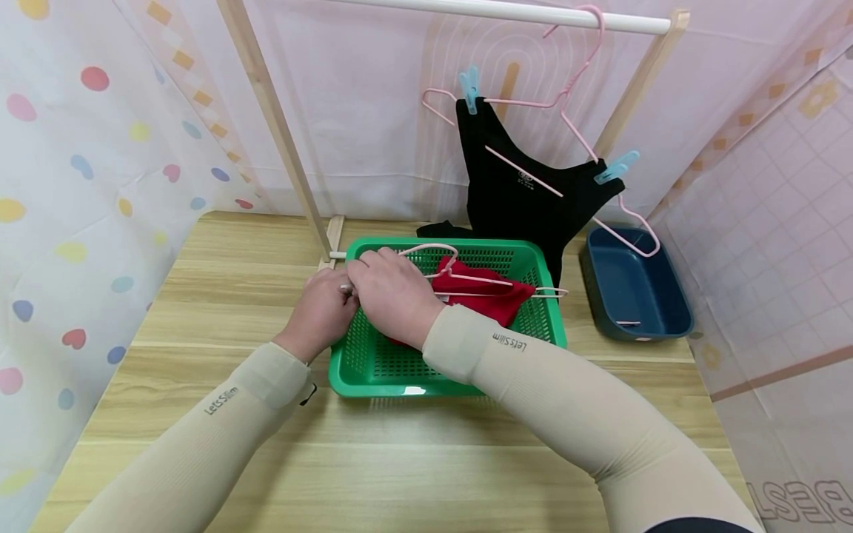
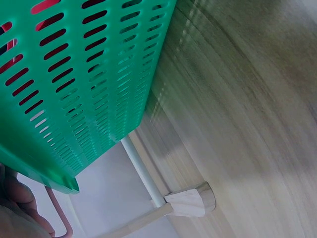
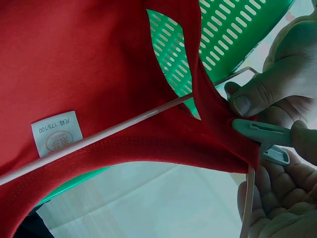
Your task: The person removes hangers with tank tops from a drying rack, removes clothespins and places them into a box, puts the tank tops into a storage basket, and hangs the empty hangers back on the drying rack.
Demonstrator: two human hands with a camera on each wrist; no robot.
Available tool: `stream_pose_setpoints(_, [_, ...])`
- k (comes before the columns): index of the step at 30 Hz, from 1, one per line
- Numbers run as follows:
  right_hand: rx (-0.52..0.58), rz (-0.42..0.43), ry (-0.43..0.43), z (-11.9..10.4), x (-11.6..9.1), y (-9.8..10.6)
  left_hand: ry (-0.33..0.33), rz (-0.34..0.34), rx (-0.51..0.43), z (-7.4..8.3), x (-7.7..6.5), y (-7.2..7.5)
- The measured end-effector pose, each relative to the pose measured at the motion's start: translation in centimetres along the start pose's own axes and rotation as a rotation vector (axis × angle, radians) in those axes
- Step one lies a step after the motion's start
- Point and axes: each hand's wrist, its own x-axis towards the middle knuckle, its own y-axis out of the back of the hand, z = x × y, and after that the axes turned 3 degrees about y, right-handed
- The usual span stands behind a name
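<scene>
Both hands meet over the left end of a green basket (image 1: pixel 446 389) in the head view. The left hand (image 1: pixel 323 307) pinches a strap of a red tank top (image 3: pixel 89 64) at the end of a pink hanger (image 3: pixel 106 131). The right hand (image 3: pixel 292 193) grips a pale green clothespin (image 3: pixel 262 131) with thumb and fingers, its jaws at the strap and hanger. The tank top's white label (image 3: pixel 57 134) shows near the neckline. Part of the red cloth lies over the basket, with the hanger's hook above it. In the left wrist view, a hand is at the basket rim beside the hanger end.
Behind the basket, a black tank top (image 1: pixel 513 170) hangs from a pink hanger with blue clothespins (image 1: pixel 470 89) at both straps. A white rail (image 1: pixel 506 9) on wooden posts (image 1: pixel 266 96) spans above. A dark blue bin (image 1: pixel 636 285) stands right on the wooden table (image 1: pixel 400 466).
</scene>
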Motion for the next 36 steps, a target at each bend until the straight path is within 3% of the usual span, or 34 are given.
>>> stream_pose_setpoints(15, [0.087, -0.014, -0.010, 0.04, -0.01, 0.10, 0.006, -0.011, -0.008, -0.27, 0.03, -0.17])
stream_pose_setpoints(36, [0.087, 0.009, 0.046, 0.20, -0.23, 0.12, 0.009, -0.001, -0.029, -0.26, 0.07, -0.15])
